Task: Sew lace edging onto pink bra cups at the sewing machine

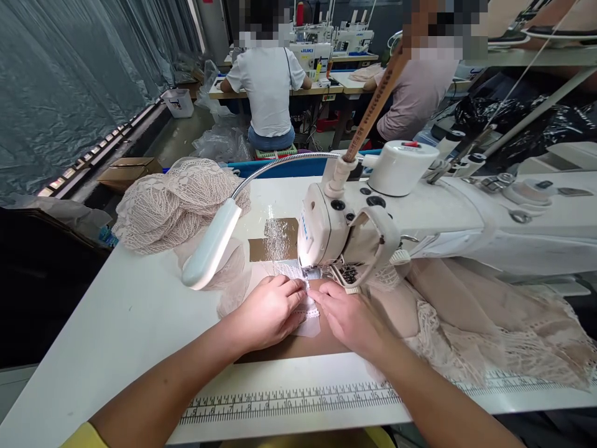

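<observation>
– So how far along is this seam, going by the shot?

– Pretty early, I'd guess. The white lace trim point(308, 309) has its far end right at the presser foot point(308, 272) of the sewing machine point(326, 230). Most of the short strip lies at 6 o'clock of the foot, between the two hands. I can't make out any stitching on that near part, but it's tiny, so don't quote me.

– What are the hands doing?

– Left hand point(268, 311) sits at 7 o'clock of the foot, fingers curled down onto the trim's edge. Can't tell if that's a real pinch or just pressing. Right hand point(349, 317) is at 5 o'clock, loose and flat, fingertips holding the trim down on the tan fabric point(298, 345) under it.

– Anything else on the counter point(130, 323)?

– A beige lacy garment point(466, 317) is bunched at 3 o'clock of the hands, under the machine arm. A lace pile point(172, 202) sits at 10 o'clock, past the lamp point(212, 242). Finished or waiting, no way to say. My read: trim lined up and held, nearly all of its length not yet through the foot.
</observation>
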{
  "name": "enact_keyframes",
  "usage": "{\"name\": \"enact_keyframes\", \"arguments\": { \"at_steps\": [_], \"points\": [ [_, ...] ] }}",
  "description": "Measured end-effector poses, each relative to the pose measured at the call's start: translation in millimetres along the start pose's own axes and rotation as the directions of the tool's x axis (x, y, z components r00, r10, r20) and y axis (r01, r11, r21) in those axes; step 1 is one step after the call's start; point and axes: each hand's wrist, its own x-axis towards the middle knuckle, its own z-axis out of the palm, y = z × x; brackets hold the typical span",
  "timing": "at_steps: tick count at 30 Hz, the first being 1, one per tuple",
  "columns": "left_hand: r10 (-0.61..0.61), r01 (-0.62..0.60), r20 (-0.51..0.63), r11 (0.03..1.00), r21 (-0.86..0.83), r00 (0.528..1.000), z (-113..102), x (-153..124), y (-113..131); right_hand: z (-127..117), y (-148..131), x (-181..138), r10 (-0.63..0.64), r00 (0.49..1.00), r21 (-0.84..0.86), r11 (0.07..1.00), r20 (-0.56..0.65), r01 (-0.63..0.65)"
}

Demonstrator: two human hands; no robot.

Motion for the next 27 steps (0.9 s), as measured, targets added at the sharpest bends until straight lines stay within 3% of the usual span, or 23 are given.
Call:
{"name": "enact_keyframes", "arguments": {
  "at_steps": [12, 21, 27],
  "points": [
    [0.023, -0.021, -0.029, 0.997, 0.073, 0.999, 6.4, 2.7, -15.1, 3.3, 1.7, -1.7, -0.080, 0.992, -0.002, 0.997, -0.098, 0.080],
    [0.043, -0.040, -0.027, 0.992, 0.116, 0.999, 6.2, 3.8, -14.0, -0.3, 0.0, -7.8, -0.116, 0.993, 0.028, 0.993, -0.036, 0.117],
    [0.041, -0.034, -0.059, 0.992, 0.124, 0.997, 4.9, 8.3, -20.1, 2.4, -0.8, -4.7, -0.127, 0.988, -0.041, 0.991, -0.086, 0.124]
  ]
}}
